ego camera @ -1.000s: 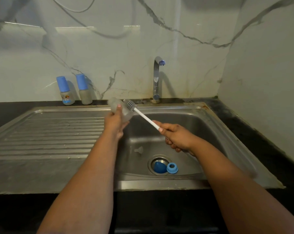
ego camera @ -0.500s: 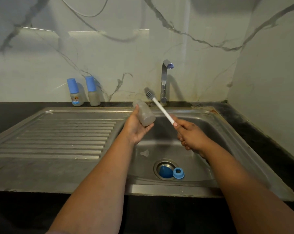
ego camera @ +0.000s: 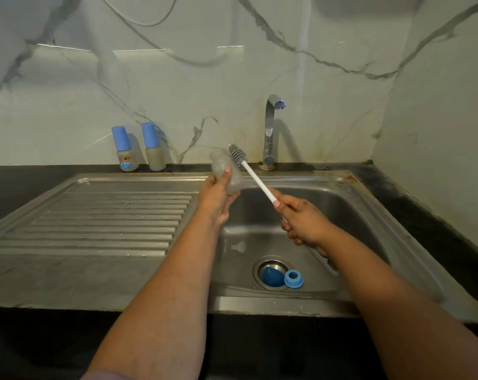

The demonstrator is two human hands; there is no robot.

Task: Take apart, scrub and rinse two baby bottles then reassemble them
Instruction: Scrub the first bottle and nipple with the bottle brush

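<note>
Wall: pale marble-look panels with grey veins (ego camera: 177, 86) behind and to the right of the sink.
Counter: dark stone worktop (ego camera: 26, 182) around the sink unit.
Sink: stainless steel sink with a ribbed draining board on the left (ego camera: 109, 215) and a basin on the right.
Tap: chrome tap with a blue-tipped spout (ego camera: 270, 127) at the back of the basin.
Left hand: the left hand (ego camera: 216, 198) is wrapped around the clear frosted baby bottle body (ego camera: 227, 171), thumb on its side, holding it tilted above the basin's left edge, open end up and away.
Right hand: the right hand (ego camera: 301, 220) is clenched around the lower end of the white-handled bottle brush with grey bristles (ego camera: 255, 179); the bristle head sits just beside the bottle's mouth, and contact cannot be judged.
Standing bottles: two small capped bottles with blue caps (ego camera: 137, 148) upright on the counter against the wall, side by side.
Basin floor: a blue dome cap (ego camera: 270, 277) lies in the drain, a blue screw ring (ego camera: 293, 278) touching it, and a clear teat (ego camera: 239, 246) lies apart, nearer the left wall.
</note>
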